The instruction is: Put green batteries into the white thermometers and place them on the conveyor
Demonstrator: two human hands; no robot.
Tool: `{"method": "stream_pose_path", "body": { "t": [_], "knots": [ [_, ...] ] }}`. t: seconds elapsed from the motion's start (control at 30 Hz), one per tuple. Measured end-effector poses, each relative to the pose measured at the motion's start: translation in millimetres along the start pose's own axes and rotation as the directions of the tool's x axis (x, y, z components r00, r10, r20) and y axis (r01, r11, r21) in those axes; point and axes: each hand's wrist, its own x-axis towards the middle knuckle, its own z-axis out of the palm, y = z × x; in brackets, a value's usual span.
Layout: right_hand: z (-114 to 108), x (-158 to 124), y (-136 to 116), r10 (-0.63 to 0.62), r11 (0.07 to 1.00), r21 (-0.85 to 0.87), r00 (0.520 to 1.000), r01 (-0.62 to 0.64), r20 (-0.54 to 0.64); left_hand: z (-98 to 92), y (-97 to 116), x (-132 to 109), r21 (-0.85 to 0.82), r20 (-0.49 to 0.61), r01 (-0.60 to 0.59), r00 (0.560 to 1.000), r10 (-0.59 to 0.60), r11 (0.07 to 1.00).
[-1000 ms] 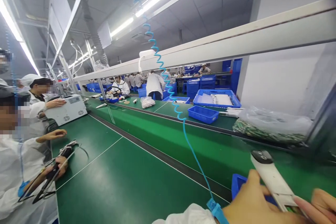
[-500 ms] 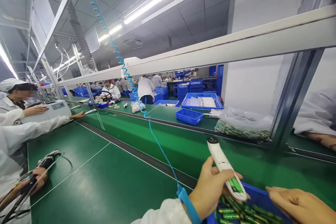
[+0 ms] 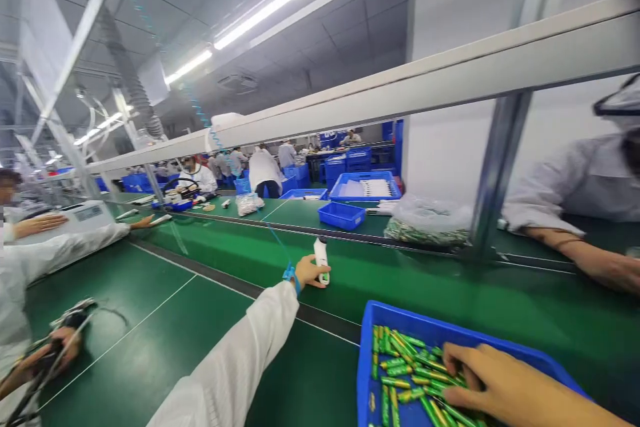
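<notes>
While only part of it is in view, a shallow blue plastic tray is seen at the lower right, filled with loose green cylindrical batteries lying in mixed directions. The right hand is lowered into the tray with its fingers slightly spread and touching the batteries; whether a battery is gripped cannot be told. The left hand is extended well away from the tray and closed around a slim white plastic handheld device, which is held upright with a little green showing at its lower end. A blue wrist strap is worn at that wrist, below which a white sleeve is seen. The tray is set on a green workbench. Beyond it, a blue plastic bin and a clear plastic bag of green items are placed on a further green bench. Co-workers in white are seen along the line, beneath long ceiling lights.
</notes>
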Motion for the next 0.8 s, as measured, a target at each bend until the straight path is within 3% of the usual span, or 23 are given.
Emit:
{"method": "stream_pose_path", "body": {
  "t": [0.1,0.27,0.37,0.43,0.5,0.6,0.63,0.67,0.7,0.73,0.8],
  "knots": [
    [-9.9,-8.4,-20.0,0.005,0.999,-0.048,1.0,-0.005,0.002,1.3,2.7,10.3,0.162,-0.02,0.0,1.0,0.003,0.987],
    [-10.5,-12.7,-30.3,0.005,0.997,-0.072,1.0,-0.003,0.028,3.2,13.6,7.6,0.412,-0.066,-0.035,0.996,0.068,0.911],
    [-14.2,-15.5,-34.7,-0.005,0.996,-0.089,0.999,0.01,0.052,5.3,29.4,-5.3,0.509,-0.057,-0.148,0.977,0.205,0.848],
    [-17.1,-17.5,-37.6,-0.009,0.994,-0.112,0.998,0.016,0.065,13.3,44.7,-20.7,0.533,-0.001,-0.289,0.939,0.343,0.795],
    [-18.6,-19.5,-40.0,-0.012,0.991,-0.134,0.997,0.022,0.073,28.7,61.0,-44.7,0.514,0.101,-0.454,0.875,0.474,0.728],
    [-16.2,-22.0,-40.8,-0.026,0.986,-0.164,0.997,0.037,0.067,61.8,75.8,-93.2,0.426,0.313,-0.674,0.736,0.601,0.603],
    [-14.1,-22.4,-39.6,-0.034,0.983,-0.177,0.997,0.045,0.062,74.1,76.2,-109.1,0.382,0.411,-0.746,0.666,0.623,0.546],
    [-11.5,-22.6,-37.5,-0.041,0.981,-0.186,0.997,0.051,0.058,86.3,74.4,-122.9,0.321,0.565,-0.843,0.536,0.628,0.431],
    [-8.8,-22.4,-34.3,-0.046,0.981,-0.188,0.997,0.056,0.058,98.1,70.8,-133.8,0.308,0.662,-0.889,0.456,0.595,0.339],
    [-6.0,-21.8,-30.3,-0.05,0.981,-0.182,0.997,0.061,0.061,109.1,65.8,-141.3,0.342,0.725,-0.902,0.431,0.538,0.263],
    [-1.3,-19.8,-20.5,-0.068,0.989,-0.125,0.995,0.077,0.074,127.0,54.0,-147.2,0.465,0.769,-0.877,0.469,0.434,0.124]
  ]
}}
